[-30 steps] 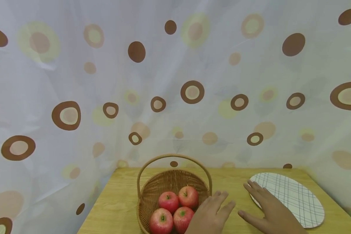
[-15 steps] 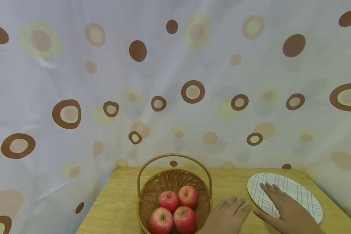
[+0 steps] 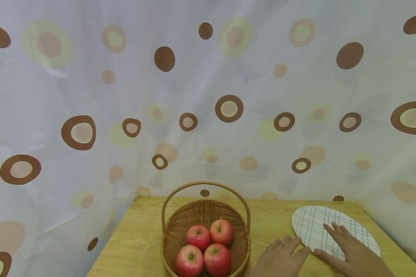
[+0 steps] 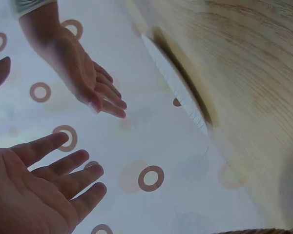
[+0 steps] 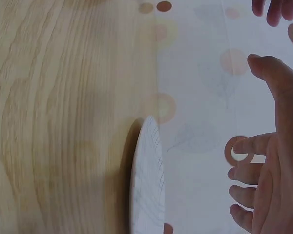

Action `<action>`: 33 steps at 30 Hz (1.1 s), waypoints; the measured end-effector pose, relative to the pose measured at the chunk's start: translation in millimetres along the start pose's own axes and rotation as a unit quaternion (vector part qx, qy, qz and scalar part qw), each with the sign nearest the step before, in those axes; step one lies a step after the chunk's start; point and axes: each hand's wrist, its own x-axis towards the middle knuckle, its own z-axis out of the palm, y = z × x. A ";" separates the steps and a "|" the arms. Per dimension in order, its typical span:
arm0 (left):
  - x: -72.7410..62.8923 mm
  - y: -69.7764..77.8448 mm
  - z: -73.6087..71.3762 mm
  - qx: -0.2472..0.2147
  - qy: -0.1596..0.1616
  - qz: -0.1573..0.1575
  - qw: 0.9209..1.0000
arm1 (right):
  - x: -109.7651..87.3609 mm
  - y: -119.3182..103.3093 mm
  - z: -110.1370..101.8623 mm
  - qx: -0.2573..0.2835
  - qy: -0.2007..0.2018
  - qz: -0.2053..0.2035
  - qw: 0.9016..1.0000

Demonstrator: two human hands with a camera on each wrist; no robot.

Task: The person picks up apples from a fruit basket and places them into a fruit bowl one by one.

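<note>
My left hand (image 3: 280, 257) is held in the air between the basket and the oval placemat, fingers spread and holding nothing. To its right, my right hand (image 3: 354, 252) overlaps the white, blue-checked oval placemat (image 3: 312, 223) in the head view, its fingers extended. Both wrist views show a gap between the hands and the placemat (image 4: 173, 73), which lies flat on the table. A wicker basket (image 3: 208, 209) with an arched handle stands left of the hands. Several red apples (image 3: 217, 259) sit inside it.
The light wooden table (image 3: 124, 246) carries the basket and placemat. Behind it and along both sides hangs a white curtain (image 3: 249, 134) with brown and beige circles. The basket's handle (image 3: 204, 183) rises above the table's back edge.
Both hands have moved right, away from the basket and further across the placemat's side of the table. The basket, apples and placemat stay where they were, with a slight shift of the camera.
</note>
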 end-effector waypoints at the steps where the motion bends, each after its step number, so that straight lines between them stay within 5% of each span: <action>1: 1.8 0.8 1.3 0.001 0.000 -0.002 1.000 | -0.2 2.6 0.4 -0.001 0.001 -0.002 1.000; 11: 18.1 8.4 10.5 -0.013 -0.055 -0.039 0.998 | -1.0 17.1 -2.6 -0.044 -0.036 0.021 0.998; 19: 22.0 10.9 15.8 -0.028 -0.069 -0.051 0.996 | -0.9 30.6 -1.0 -0.020 -0.093 0.046 0.994; 33: 38.9 17.2 26.7 -0.063 -0.099 -0.050 0.992 | -2.6 67.8 20.2 0.006 -0.127 0.071 0.989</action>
